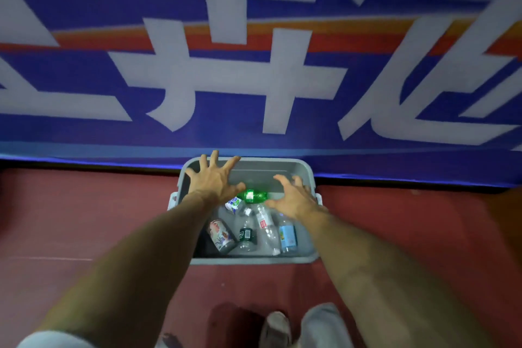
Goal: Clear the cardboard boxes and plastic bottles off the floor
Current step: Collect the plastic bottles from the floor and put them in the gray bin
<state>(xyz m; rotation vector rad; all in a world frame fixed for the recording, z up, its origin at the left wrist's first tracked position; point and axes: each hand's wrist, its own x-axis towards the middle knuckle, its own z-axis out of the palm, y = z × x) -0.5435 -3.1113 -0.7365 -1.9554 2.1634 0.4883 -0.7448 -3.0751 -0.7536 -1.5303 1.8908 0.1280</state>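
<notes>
Above the grey plastic bin (248,260) of plastic bottles (265,224), your left hand (215,178) and right hand (294,198) splay empty, perhaps to lift it.

The grey bin (248,260) is open at the top. Bottles (265,229) crowd its near half, and a green bottle (252,196) lies crosswise at mid-length. The interior behind it is bare. The banner wall (254,93) stands just behind the far rim. Open red floor (84,220) flanks both sides. The left grip (214,178) and right grip (293,195), fingers spread, occupy the opening.
</notes>
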